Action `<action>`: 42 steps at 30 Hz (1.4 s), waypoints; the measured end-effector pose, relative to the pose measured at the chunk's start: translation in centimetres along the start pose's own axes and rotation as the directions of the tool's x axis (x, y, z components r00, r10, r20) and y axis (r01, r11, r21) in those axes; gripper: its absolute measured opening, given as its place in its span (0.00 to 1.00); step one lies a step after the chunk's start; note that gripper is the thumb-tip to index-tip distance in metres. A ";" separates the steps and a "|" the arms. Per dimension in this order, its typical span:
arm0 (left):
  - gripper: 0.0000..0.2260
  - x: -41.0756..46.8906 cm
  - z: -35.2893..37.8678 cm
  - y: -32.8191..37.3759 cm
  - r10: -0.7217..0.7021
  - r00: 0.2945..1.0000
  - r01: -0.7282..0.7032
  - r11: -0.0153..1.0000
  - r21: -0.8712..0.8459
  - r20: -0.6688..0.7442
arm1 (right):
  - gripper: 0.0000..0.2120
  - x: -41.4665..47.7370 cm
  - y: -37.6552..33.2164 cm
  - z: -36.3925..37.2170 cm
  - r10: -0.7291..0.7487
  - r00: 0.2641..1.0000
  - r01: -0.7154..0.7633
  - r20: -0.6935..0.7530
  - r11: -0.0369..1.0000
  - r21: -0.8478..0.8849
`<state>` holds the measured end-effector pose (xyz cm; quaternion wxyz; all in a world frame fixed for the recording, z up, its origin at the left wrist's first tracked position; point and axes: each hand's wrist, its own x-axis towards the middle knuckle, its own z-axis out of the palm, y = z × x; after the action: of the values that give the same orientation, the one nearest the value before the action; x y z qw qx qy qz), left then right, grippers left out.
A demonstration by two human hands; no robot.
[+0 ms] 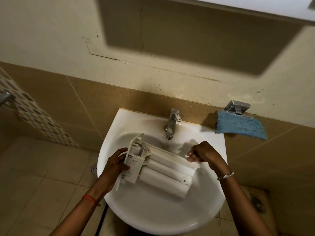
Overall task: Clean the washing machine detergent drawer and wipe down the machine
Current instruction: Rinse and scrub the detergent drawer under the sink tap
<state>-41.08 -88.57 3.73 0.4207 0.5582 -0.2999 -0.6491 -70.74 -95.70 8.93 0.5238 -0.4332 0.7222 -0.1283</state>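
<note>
While the left hand (117, 165) wraps its fingers round the front-panel end at centre left, the right hand (202, 153) curls its fingers over the rear edge at centre right. Together they hold the detergent drawer (167, 172) across the sink (153, 218) bowl, below the tap (171, 123). It is white moulded plastic, rounded underneath and wet-looking. It is probably light and stiff but slippery. The squared ends offer the safest hold; the thin clips look breakable. A blue cloth (242, 126) lies on the ledge at right.

The drawer (163, 172) is smooth white plastic (wet sheen in places); sink (153, 217) glossy white ceramic; tap (171, 125) polished metal; cloth (242, 127) nubbly blue terry; wall tiles (51, 103) matt tan.
</note>
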 end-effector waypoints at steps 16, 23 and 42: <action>0.29 -3.5 2.3 6.0 0.401 0.898 -0.431 0.727 0.535 0.179 | 0.25 -6.0 -6.2 4.5 -0.305 0.924 0.181 0.232 0.881 0.437; 0.32 -4.4 4.5 6.0 0.370 0.801 -0.598 0.526 0.604 0.471 | 0.15 -6.5 -5.9 4.8 -0.307 0.950 0.281 0.057 0.921 0.270; 0.09 -3.5 2.3 9.3 0.017 0.994 -0.033 0.989 -0.146 -0.108 | 0.14 -3.9 -0.9 2.8 -0.216 0.922 -0.072 0.321 0.720 0.690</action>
<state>-41.32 -89.97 13.81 0.4845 0.5555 -0.2351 -0.6336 -67.60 -92.53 10.84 0.7707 -0.2514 0.4889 -0.3221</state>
